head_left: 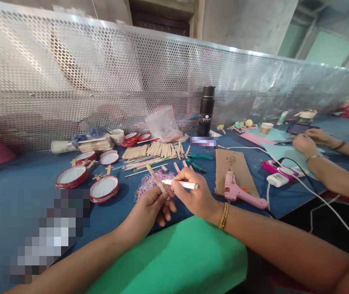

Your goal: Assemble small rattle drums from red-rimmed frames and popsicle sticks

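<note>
My left hand (154, 210) pinches a wooden craft stick (155, 176) that slants up and away, its far tip coloured yellow. A white marker pen (185, 185) is gripped in my right hand (194, 194), its tip at or very near the stick; I cannot tell whether they touch. Behind my hands lies a loose heap of pastel rubber bands (145, 185). Small pen caps (176, 167) lie just past them. Farther back are many plain craft sticks (150, 151) in a spread pile. Green sheet material (174, 257) lies below my forearms.
Red-rimmed round lids (103, 188) with sticks attached stand at left. A pink glue gun (235, 190) rests on cardboard (238, 163) at right, near teal-handled pliers (199, 157) and a black bottle (206, 112). A white cable (324, 196) crosses by a power strip (280, 168). Another person's hands (310, 143) work farther right.
</note>
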`<act>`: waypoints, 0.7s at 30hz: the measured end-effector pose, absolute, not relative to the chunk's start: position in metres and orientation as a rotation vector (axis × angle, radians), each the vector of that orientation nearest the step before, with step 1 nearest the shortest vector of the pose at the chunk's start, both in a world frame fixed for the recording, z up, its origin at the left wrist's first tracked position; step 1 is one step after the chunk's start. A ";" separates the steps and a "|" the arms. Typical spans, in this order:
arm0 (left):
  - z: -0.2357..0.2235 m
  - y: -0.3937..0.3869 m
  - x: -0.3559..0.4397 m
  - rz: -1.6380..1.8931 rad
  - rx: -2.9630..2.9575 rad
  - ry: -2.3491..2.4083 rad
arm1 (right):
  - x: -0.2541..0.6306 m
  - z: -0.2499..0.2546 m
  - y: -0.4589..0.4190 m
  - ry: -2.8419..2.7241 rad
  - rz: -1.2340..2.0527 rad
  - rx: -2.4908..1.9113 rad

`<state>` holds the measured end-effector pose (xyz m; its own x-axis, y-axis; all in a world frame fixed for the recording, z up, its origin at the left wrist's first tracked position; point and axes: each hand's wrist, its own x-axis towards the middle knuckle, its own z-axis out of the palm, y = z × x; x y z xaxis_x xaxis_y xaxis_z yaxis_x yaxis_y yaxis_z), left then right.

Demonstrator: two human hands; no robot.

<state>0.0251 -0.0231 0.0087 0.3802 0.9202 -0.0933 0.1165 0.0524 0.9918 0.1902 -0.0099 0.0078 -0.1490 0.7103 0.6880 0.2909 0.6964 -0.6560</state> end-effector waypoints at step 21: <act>0.010 -0.024 0.027 0.818 1.391 1.020 | 0.190 0.007 -0.010 -1.767 0.444 -0.792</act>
<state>0.0268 -0.0242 0.0102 0.3750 0.9228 -0.0879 0.1145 0.0479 0.9923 0.1904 -0.0096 0.0074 -0.1808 0.7024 0.6884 0.2932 0.7066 -0.6440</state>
